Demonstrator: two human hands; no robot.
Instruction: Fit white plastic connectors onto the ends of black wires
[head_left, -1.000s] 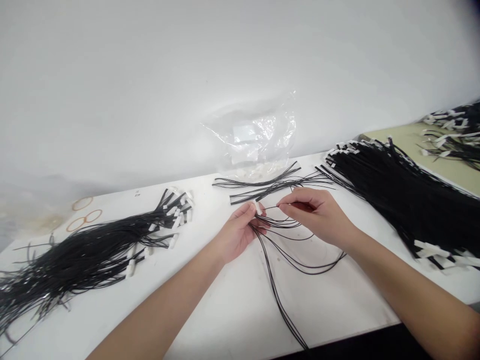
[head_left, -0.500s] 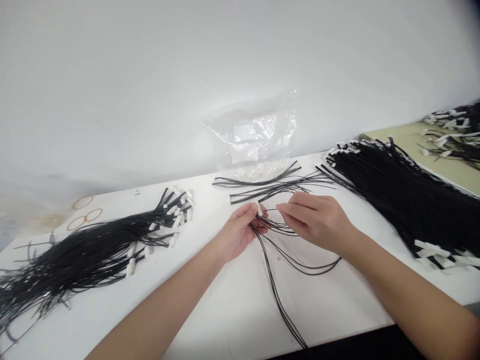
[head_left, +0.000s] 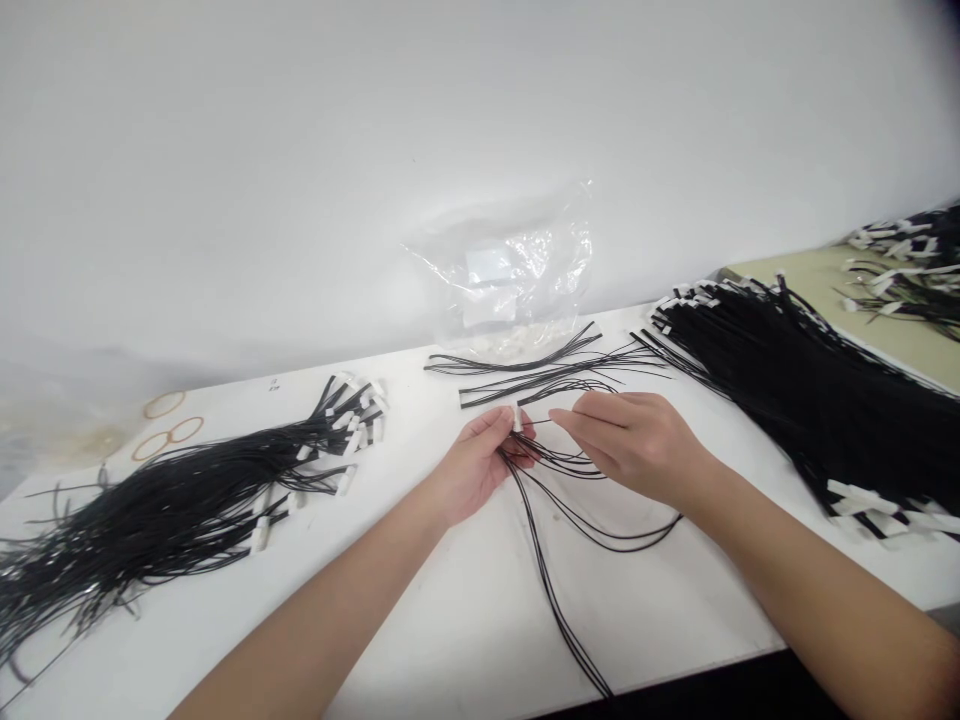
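Our left hand [head_left: 484, 462] pinching one white plastic connector [head_left: 517, 418] over a white worktop [head_left: 427, 620], our right hand [head_left: 637, 440] gripping one thin black wire [head_left: 537, 421] beside it, three round orange bands [head_left: 172, 441] at left, one clear plastic bag [head_left: 536, 265] behind

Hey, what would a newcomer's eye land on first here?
Probably the broad black wire bundle on the right of the table, then the looser bundle at left. In the middle, the left hand grips a small white connector while the right hand pinches a thin wire. Behind them sits a clear plastic bag.
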